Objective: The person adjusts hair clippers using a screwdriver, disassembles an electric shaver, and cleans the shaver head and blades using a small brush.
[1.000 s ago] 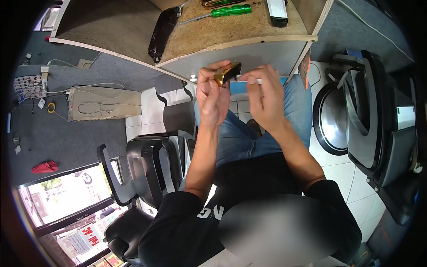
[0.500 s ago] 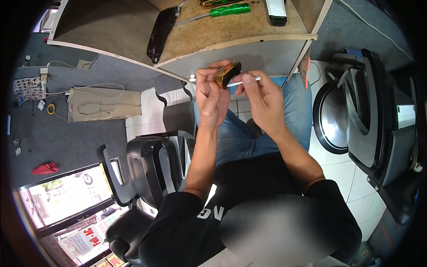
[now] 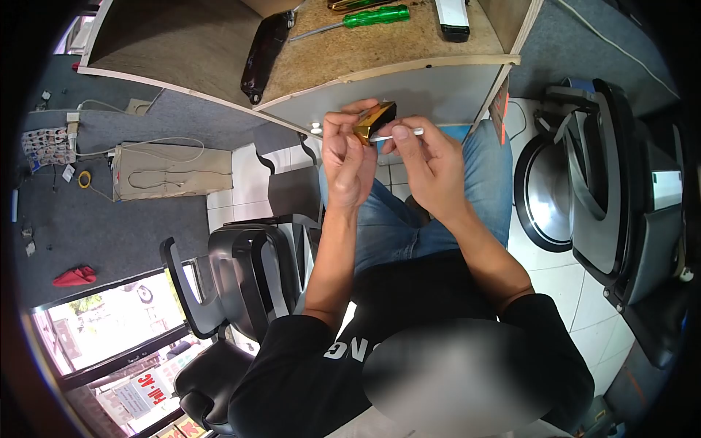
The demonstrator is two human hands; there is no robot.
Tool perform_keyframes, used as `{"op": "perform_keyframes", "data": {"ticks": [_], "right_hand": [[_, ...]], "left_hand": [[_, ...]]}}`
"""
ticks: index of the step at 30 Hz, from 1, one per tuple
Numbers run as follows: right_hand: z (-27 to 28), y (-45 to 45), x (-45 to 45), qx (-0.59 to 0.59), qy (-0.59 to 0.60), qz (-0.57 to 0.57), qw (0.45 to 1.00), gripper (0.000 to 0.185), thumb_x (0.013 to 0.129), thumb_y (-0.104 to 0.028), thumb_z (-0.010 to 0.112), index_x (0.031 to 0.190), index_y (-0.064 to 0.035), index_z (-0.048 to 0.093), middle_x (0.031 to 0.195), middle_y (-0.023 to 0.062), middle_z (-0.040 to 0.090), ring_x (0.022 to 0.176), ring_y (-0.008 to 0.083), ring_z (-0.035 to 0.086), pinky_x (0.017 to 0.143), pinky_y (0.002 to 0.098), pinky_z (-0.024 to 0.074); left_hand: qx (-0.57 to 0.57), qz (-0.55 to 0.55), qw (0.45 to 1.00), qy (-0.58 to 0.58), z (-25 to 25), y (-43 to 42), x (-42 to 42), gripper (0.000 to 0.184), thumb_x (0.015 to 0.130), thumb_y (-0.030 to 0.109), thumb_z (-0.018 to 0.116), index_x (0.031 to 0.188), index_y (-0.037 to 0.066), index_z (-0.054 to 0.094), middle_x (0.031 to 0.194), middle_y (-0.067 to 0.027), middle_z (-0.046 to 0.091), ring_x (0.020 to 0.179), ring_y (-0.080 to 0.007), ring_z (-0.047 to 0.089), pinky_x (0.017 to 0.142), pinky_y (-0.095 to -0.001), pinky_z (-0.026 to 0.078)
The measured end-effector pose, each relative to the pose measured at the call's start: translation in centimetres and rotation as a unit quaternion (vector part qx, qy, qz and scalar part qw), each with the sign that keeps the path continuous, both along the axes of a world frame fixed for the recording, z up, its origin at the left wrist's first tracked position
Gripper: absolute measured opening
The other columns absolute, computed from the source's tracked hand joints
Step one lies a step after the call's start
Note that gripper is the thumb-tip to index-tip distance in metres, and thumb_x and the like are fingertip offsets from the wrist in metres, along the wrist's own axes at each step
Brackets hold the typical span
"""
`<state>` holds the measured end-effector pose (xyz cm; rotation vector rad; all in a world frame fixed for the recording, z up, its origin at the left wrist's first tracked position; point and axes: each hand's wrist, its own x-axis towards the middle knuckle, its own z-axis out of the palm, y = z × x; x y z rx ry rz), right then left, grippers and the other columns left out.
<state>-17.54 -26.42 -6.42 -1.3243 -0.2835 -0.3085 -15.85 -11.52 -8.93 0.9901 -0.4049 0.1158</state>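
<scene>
While curled left fingers (image 3: 351,155) grip a gold object (image 3: 375,120), right fingers (image 3: 410,148) pinch a stick (image 3: 418,132).

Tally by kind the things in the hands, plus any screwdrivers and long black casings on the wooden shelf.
Angular gold-and-black piece, left hand: 1
Slim white rod, right hand: 1
Green-handled metal screwdriver: 1
Long glossy black casing: 1
Total: 4

one white stick (image 3: 418,132), one screwdriver (image 3: 358,20)
</scene>
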Motion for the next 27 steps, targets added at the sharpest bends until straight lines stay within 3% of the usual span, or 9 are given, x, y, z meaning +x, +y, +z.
{"op": "perform_keyframes", "data": {"ticks": [3,9,12,15,18,21,27], "right_hand": [[0.4,-0.5,0.2,-0.109,-0.025,-0.076,0.991,0.015,0.105,-0.012,0.067,0.107,0.0018,0.072,0.096,0.0146,0.076,0.081,0.0257,0.076,0.069,0.0347,0.057],[0.3,-0.1,0.2,-0.069,-0.041,-0.025,0.996,0.013,0.104,-0.01,0.069,0.106,0.0022,0.072,0.095,0.0146,0.075,0.081,0.0266,0.074,0.07,0.0361,0.0564],[0.1,-0.2,0.8,-0.148,-0.072,-0.123,0.979,0.013,0.103,-0.01,0.07,0.105,0.0024,0.072,0.094,0.0142,0.074,0.081,0.0264,0.074,0.07,0.036,0.0562],[0.4,-0.1,0.3,-0.075,-0.031,-0.04,0.996,0.013,0.104,-0.01,0.068,0.105,0.0025,0.071,0.093,0.0136,0.074,0.08,0.0251,0.073,0.07,0.036,0.0561],[-0.3,-0.4,0.7,-0.181,-0.095,-0.122,0.971,0.013,0.106,-0.009,0.066,0.105,0.0017,0.072,0.092,0.0126,0.074,0.079,0.022,0.073,0.069,0.0351,0.0561],[0.1,-0.6,0.6,-0.088,-0.035,-0.171,0.981,0.012,0.105,-0.009,0.066,0.105,0.0006,0.072,0.091,0.0121,0.073,0.076,0.0243,0.071,0.069,0.0364,0.0551],[-0.2,-1.5,1.4,-0.151,-0.093,-0.121,0.977,0.009,0.104,-0.007,0.064,0.106,-0.0007,0.071,0.096,0.0134,0.071,0.086,0.0313,0.068,0.077,0.0407,0.0532]], "left_hand": [[0.008,0.0,1.0,-0.012,-0.1,-0.1,0.3,0.039,0.106,0.031,0.069,0.135,0.011,0.053,0.153,-0.0197,0.052,0.138,-0.0337,0.057,0.11,-0.0498,0.051],[-0.022,-0.004,1.0,0.009,-0.2,0.0,0.1,0.038,0.106,0.031,0.07,0.135,0.012,0.053,0.153,-0.0191,0.053,0.138,-0.0335,0.057,0.107,-0.0477,0.051],[-0.005,0.01,1.0,-0.006,-0.5,0.1,0.4,0.037,0.106,0.03,0.07,0.134,0.012,0.054,0.152,-0.0189,0.054,0.138,-0.0331,0.058,0.109,-0.0461,0.048],[-0.026,0.003,1.0,0.015,-0.3,0.0,0.0,0.035,0.106,0.029,0.068,0.134,0.012,0.055,0.152,-0.0189,0.055,0.137,-0.0324,0.058,0.112,-0.0453,0.044],[-0.003,0.022,1.0,0.0,-0.3,-0.2,0.2,0.035,0.107,0.029,0.067,0.135,0.011,0.054,0.152,-0.0184,0.055,0.136,-0.0294,0.058,0.113,-0.045,0.042],[0.013,0.045,0.999,0.009,0.2,-0.4,0.1,0.037,0.108,0.028,0.067,0.137,0.01,0.054,0.152,-0.0176,0.056,0.134,-0.0258,0.059,0.111,-0.0441,0.043],[0.024,0.066,0.997,0.027,0.6,-0.7,0.0,0.04,0.109,0.03,0.065,0.141,0.009,0.054,0.149,-0.0162,0.058,0.127,-0.0206,0.059,0.108,-0.0407,0.044]]}}
